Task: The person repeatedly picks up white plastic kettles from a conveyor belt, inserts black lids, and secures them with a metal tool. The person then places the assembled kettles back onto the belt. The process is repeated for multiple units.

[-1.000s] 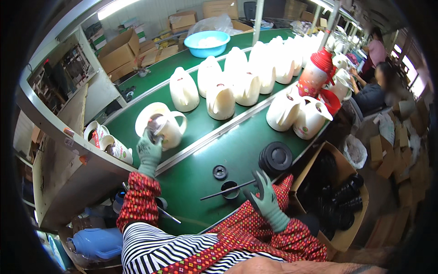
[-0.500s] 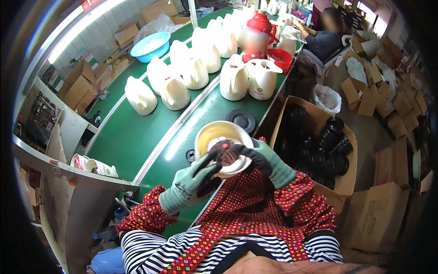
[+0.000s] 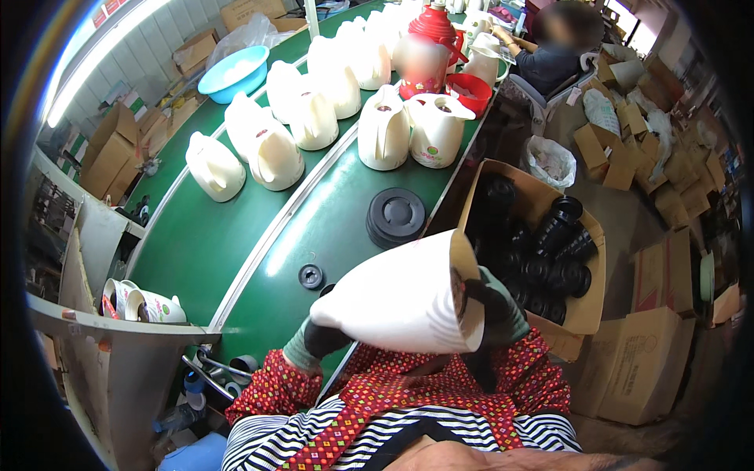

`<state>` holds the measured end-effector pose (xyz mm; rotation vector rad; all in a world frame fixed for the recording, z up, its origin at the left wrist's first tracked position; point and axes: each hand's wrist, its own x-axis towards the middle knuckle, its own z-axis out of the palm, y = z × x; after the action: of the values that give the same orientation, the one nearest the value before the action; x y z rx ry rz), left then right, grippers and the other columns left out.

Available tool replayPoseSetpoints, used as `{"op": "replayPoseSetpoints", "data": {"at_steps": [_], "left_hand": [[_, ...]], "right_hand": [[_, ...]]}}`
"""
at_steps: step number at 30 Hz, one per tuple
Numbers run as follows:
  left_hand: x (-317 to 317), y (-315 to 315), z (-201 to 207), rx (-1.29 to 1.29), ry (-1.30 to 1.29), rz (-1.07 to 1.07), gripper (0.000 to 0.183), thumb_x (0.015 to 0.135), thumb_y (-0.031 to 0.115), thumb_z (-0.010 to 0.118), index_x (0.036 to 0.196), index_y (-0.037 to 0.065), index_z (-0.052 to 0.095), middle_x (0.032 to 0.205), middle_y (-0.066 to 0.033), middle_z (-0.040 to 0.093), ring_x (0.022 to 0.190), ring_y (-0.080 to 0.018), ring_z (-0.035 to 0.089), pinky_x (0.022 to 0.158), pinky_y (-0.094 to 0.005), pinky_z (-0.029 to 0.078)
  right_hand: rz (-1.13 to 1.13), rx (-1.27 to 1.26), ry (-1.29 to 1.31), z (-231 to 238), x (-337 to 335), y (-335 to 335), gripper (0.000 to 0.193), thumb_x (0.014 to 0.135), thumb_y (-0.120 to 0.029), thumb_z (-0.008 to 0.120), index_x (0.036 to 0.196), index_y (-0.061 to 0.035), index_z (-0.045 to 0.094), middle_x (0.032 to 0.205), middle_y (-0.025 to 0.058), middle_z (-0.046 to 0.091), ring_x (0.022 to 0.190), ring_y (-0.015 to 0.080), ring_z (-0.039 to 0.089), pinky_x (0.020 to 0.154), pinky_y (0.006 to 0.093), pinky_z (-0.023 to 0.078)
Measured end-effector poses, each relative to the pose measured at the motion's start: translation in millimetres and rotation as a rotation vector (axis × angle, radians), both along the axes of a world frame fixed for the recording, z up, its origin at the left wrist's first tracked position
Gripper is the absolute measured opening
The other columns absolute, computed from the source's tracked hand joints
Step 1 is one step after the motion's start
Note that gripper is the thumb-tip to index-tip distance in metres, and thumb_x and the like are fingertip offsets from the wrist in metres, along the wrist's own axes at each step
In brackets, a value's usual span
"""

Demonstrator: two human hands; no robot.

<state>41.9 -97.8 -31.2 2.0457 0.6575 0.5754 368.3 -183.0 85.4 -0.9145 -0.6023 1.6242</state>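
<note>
Both hands, left hand (image 3: 318, 339) and right hand (image 3: 493, 308), now grip the cream jug body (image 3: 397, 294) tipped sideways, no longer mouth-up.

Bright overhead tube light (image 3: 94, 71), glare on belt, fisheye-bent dark edges.

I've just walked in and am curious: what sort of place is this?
Most likely a factory assembly line for thermos jugs. Rows of cream jug shells stand on a long green conveyor, a cardboard box of black parts sits beside it, and a gloved right hand holds one shell.
</note>
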Motion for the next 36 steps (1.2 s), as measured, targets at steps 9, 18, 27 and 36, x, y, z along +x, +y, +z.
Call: {"op": "replayPoseSetpoints", "data": {"at_steps": [9, 18, 27, 36], "left_hand": [[-12.1, 0.3, 15.7, -1.443, -1.021, 0.308, 0.056, 0.107, 0.021, 0.060, 0.158, 0.004, 0.041, 0.150, -0.0172, 0.056, 0.134, -0.0294, 0.059, 0.108, -0.0433, 0.054], [-28.7, 0.6, 38.1, -1.143, -0.919, 0.408, 0.046, 0.111, 0.032, 0.049, 0.151, 0.008, 0.054, 0.145, -0.0130, 0.062, 0.129, -0.0256, 0.063, 0.108, -0.0476, 0.052], [-13.8, 2.4, 46.4, -1.101, -0.787, 0.321, 0.041, 0.106, 0.025, 0.055, 0.141, 0.005, 0.058, 0.141, -0.0167, 0.064, 0.124, -0.0280, 0.066, 0.104, -0.0470, 0.054], [40.7, -11.7, 48.0, -1.080, -0.671, 0.157, 0.036, 0.101, 0.018, 0.061, 0.132, 0.002, 0.063, 0.136, -0.0204, 0.067, 0.118, -0.0303, 0.069, 0.101, -0.0464, 0.057]], "right_hand": [[0.319, 0.320, -0.607, -87.1, -33.6, 127.5, 0.076, 0.097, -0.055, 0.069, 0.152, -0.0045, 0.053, 0.143, 0.0185, 0.063, 0.132, 0.0237, 0.058, 0.112, 0.0377, 0.045], [0.349, 0.118, -1.962, -133.2, -34.0, 221.6, 0.104, 0.075, -0.073, 0.077, 0.163, -0.0338, 0.038, 0.165, 0.0334, 0.026, 0.148, 0.0561, 0.028, 0.120, 0.0670, 0.023], [-0.089, 0.630, -1.219, -75.7, -30.2, 123.3, 0.092, 0.083, -0.053, 0.079, 0.160, -0.0147, 0.045, 0.155, 0.0238, 0.045, 0.138, 0.0444, 0.044, 0.120, 0.0518, 0.032], [-0.136, 0.582, -0.985, -18.9, -20.0, -10.2, 0.098, 0.086, -0.058, 0.076, 0.160, -0.0042, 0.041, 0.161, 0.0249, 0.039, 0.147, 0.0432, 0.037, 0.123, 0.0519, 0.027]]}}
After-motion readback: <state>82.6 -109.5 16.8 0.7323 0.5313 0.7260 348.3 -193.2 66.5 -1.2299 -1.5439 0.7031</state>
